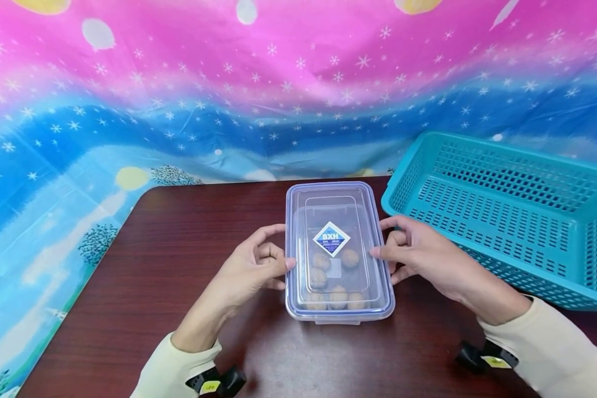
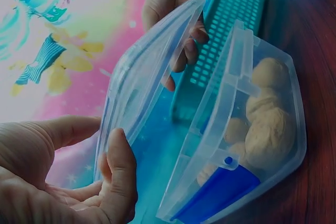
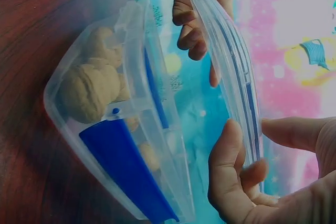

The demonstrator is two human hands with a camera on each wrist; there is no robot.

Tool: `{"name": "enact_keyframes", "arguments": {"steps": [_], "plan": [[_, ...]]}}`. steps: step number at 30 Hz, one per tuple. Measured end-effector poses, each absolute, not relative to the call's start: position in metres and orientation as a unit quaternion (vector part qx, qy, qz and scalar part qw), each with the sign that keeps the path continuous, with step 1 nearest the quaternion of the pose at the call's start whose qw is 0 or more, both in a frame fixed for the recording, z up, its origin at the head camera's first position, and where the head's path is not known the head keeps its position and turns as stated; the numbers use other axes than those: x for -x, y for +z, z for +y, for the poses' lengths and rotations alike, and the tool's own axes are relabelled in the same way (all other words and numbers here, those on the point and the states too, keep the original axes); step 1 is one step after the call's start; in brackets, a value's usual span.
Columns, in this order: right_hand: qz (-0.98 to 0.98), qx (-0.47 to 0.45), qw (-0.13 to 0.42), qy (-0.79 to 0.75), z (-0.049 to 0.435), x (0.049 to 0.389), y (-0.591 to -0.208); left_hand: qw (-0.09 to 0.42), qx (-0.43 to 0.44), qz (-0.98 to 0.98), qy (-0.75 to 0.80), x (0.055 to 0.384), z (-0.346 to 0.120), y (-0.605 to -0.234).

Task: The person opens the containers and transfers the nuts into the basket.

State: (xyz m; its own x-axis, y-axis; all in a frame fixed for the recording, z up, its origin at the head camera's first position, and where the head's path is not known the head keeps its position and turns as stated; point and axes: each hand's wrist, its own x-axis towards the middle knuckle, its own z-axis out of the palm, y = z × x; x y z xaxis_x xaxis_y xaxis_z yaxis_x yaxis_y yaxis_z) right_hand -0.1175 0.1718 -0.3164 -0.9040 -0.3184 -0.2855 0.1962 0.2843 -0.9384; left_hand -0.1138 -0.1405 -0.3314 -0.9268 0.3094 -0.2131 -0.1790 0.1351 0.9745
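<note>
A clear plastic lid (image 1: 298,204) with a diamond-shaped BXH sticker (image 1: 331,239) is held over a clear plastic box (image 3: 140,30). My left hand (image 1: 246,268) pinches its left edge between thumb and fingers. On the opposite edge, my right hand (image 1: 428,257) pinches it the same way. Both wrist views show a gap between lid and box rim. Inside the box, toward its near end, lie several walnuts (image 2: 270,137), seen through the lid in the head view. Blue side flaps (image 3: 128,166) hang on the box, which stands on the table.
A teal perforated basket (image 1: 485,235) stands on the right, close beside my right hand. Dark reddish wood table (image 1: 169,276) lies underneath. Behind it hangs a pink and blue snowflake-patterned cloth (image 1: 229,94). Each wrist wears a black device (image 1: 232,381).
</note>
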Motion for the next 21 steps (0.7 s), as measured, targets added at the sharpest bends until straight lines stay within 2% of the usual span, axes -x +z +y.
{"name": "enact_keyframes", "arguments": {"steps": [12,21], "plan": [[0.753,0.044,0.236,-0.613,0.178,0.118,-0.308,0.209,-0.055,0.707,0.673,0.113,-0.143,-0.327],[0.767,0.075,0.192,-0.608,0.18,0.119,-0.303,0.172,-0.07,0.722,0.666,0.113,-0.144,-0.317]]}}
